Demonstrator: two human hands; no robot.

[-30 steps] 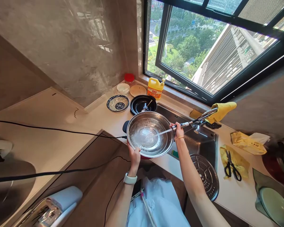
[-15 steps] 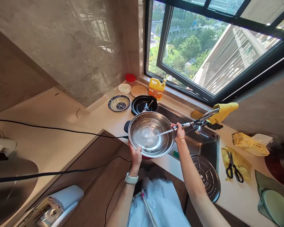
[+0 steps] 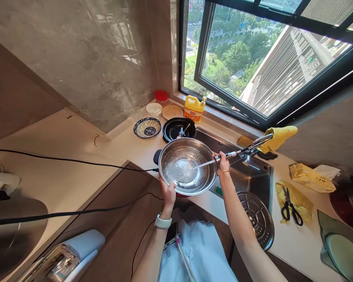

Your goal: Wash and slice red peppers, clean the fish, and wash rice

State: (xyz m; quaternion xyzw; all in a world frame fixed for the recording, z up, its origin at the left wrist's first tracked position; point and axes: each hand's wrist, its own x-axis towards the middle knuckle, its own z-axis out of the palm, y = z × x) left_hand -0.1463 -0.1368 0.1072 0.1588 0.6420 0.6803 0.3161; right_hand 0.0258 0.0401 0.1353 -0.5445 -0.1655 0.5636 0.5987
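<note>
The pot (image 3: 205, 178) is at the counter's (image 3: 210, 205) edge by the sink (image 3: 244, 178), the left hand (image 3: 168, 192) curled tight on its rim, probably for steadiness, and the right hand (image 3: 222, 162) wrapped around the tap hose (image 3: 231, 154), pointing water (image 3: 202, 164) inside.

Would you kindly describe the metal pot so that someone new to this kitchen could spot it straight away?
Below the window, find the sink. At its left end, the left hand holds a wide, round metal pot. Unlike the black dish just beyond it, this one is silvery and takes a jet of water from the tap head in the right hand.
</note>
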